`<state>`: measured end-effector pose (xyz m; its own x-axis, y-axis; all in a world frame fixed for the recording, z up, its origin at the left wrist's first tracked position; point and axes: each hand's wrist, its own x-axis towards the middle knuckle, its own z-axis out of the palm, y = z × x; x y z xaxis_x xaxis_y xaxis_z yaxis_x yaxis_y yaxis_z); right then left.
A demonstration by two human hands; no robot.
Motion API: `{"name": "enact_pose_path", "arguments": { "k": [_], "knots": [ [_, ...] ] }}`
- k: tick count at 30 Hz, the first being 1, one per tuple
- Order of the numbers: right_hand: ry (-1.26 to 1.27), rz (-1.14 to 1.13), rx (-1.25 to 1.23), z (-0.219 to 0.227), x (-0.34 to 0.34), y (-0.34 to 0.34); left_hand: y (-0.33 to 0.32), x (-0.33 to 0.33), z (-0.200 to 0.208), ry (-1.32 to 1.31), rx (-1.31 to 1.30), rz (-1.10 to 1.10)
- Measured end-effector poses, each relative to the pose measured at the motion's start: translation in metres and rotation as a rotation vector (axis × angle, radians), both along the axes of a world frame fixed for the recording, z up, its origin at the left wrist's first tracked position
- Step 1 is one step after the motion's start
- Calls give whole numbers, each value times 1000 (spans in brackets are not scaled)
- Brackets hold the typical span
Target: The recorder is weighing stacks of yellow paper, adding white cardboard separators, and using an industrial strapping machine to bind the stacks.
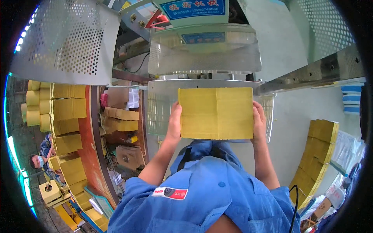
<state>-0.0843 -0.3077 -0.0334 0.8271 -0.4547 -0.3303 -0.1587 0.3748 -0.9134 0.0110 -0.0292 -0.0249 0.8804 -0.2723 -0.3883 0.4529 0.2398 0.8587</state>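
Between my two hands is a flat yellow cardboard piece (pixel 198 112) with a crease running down near its middle. My left hand (pixel 175 121) grips its left edge, fingers mostly behind the board. On the opposite edge, my right hand (pixel 259 119) holds it in the same way. The board is in front of my body, just before the metal table (pixel 161 87) of a machine. Above that table sits the machine's clear curved guard (pixel 202 50).
Yellow cardboard stacks (pixel 69 108) line a red-topped bench (pixel 93 147) at left; its shelf holds more cardboard (pixel 122 118). Perforated metal panels (pixel 74 46) flank the machine. More yellow cardboard (pixel 316 155) is piled at right. A masked person (pixel 50 161) is beyond the bench.
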Motion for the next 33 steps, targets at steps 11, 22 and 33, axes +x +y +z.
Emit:
{"name": "enact_pose_path", "arguments": {
  "k": [11,22,33],
  "knots": [
    [-13,-58,93,21,16,21,-19,-6,7,205,-161,19],
    [-18,-96,128,9,107,-30,-65,109,1,70,-244,-162],
    [-138,71,126,-1,110,-40,-56,110,-6,-166,-239,-112]
  ]
}}
